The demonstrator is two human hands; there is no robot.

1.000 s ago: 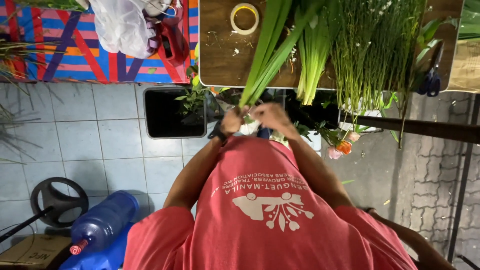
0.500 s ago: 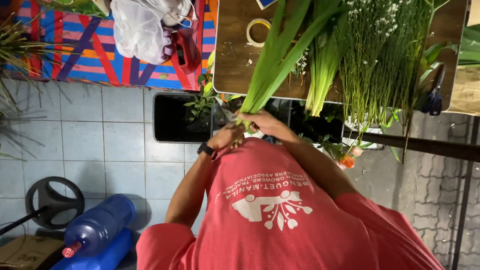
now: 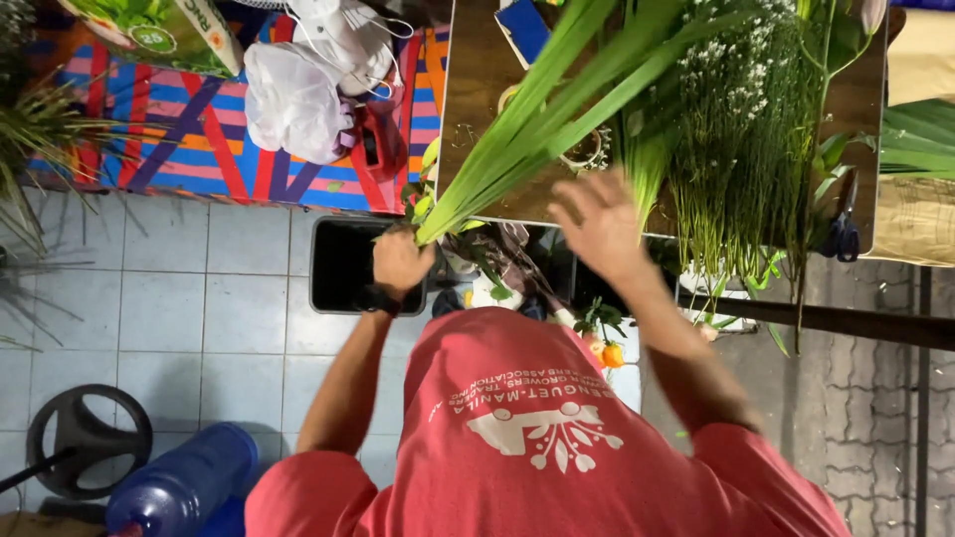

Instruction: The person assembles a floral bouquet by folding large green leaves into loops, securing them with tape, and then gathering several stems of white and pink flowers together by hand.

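Gripping the base of a bundle of long green leaves point(image 3: 537, 124), the person's left hand point(image 3: 400, 261) is closed in a fist just above a black bin point(image 3: 343, 267) on the tiled floor. The leaves fan up and to the right from that fist, across the near edge of a wooden worktable point(image 3: 477, 89), their tips reaching well over its top. To the left of the hand, a white plastic bag point(image 3: 293, 99) and a red object lie on a brightly striped mat point(image 3: 149, 139); lower left, a blue water jug point(image 3: 184, 482) sits beside a black wheel-shaped object.

Farther right, the right hand point(image 3: 597, 221) is raised with fingers spread wide, holding nothing (it hovers at the table's front edge, just beside the leaves). A roll of tape point(image 3: 587, 149) lies partly hidden under the foliage. Beyond the right hand stand upright stems of tiny white filler flowers point(image 3: 741, 129), and a pair of scissors point(image 3: 844, 231) rests near the table's right end. An orange bloom point(image 3: 612, 353) shows below the right forearm.
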